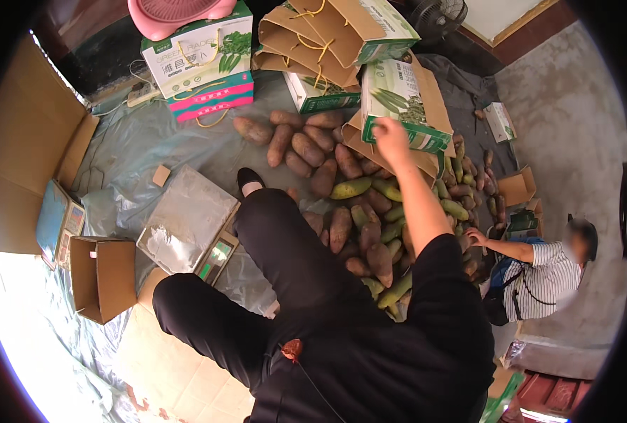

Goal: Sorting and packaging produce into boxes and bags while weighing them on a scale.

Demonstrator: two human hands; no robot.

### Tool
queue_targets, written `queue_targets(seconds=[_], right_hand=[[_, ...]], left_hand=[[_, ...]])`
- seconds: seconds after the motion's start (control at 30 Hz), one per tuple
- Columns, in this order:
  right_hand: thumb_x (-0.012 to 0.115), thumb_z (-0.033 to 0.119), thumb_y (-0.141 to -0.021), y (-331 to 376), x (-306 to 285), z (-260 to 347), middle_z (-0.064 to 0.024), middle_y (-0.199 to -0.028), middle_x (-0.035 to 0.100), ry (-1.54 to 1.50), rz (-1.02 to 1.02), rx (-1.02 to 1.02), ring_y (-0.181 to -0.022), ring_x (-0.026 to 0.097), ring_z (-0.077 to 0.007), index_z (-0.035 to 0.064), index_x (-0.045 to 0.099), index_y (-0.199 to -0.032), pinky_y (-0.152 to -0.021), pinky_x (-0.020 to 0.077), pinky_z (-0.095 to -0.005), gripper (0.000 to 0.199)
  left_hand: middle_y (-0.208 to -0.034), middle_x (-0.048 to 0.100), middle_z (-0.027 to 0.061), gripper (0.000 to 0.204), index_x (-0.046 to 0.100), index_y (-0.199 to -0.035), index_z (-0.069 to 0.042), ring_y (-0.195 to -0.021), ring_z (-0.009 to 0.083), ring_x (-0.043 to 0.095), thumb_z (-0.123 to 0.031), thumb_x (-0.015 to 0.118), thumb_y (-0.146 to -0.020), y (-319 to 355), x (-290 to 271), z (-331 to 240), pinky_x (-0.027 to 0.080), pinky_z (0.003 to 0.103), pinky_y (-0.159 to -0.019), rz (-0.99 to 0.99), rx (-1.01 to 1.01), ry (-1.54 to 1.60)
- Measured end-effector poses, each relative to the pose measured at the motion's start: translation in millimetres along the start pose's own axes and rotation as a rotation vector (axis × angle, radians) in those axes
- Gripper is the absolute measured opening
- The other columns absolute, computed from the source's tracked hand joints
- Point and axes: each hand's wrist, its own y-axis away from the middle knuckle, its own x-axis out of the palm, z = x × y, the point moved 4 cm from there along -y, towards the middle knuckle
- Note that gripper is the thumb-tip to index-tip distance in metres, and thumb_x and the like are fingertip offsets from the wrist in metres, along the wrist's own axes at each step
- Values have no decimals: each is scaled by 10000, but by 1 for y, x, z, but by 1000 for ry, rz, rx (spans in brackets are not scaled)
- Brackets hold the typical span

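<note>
The person's right hand (391, 137) is extended forward over the pile of tubers (356, 211) and rests on the lower left corner of a green-and-white carton (402, 106). The fingers curl over that corner; whether they have closed into a full grip cannot be told from this angle. The left hand is not in view.

The carton lies tilted on a brown paper carrier bag (437, 106) at the far edge of the pile. Its long axis runs up and away from the hand, leaning slightly right. The carton is directly ahead of the right arm, which is the only arm near it.

Packaging, placed relative to the pile:
- Far side, centre: a second green-and-white carton (320, 99), partly covered by paper bags with yellow cord handles (313, 35).
- Far left: a white-and-green box stacked on a pink-and-teal box (201, 70), with a pink plastic item on top.
- Near left: a flat scale (190, 225) under plastic film, and beyond it an open brown cardboard box (102, 275).
- Right: small open cartons (518, 187), and a second person in a striped shirt (546, 275) reaching into the tubers.
</note>
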Motion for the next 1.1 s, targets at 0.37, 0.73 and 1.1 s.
queue_targets(seconds=[0.37,0.73,1.1], right_hand=[[709,279,-756,-31,-118,-146,-226,-1178,564,395,-580,624,-1132,519,-336,18,518,-1229,-945,408,-423,574],[732,305,-768,-31,-50,-163,-65,-999,643,-687,93,857,-811,635,-198,55,569,-1151,-719,503,-369,486],[664,216,-768,-1,-27,-4,-78,-872,649,-1173,218,674,-711,619,-197,44,591,-993,-649,503,-331,292]], left_hand=[[-891,629,53,325,567,-1127,-82,-727,163,612,-205,611,-830,36,-24,-3,495,284,-541,-77,-308,490],[-928,638,22,245,599,-1131,-68,-781,91,591,-191,563,-922,-39,-176,-116,435,198,-595,-627,-42,478],[-973,643,78,189,618,-1059,32,-882,147,616,-21,513,-911,-102,-202,-470,489,268,-813,-591,578,267]])
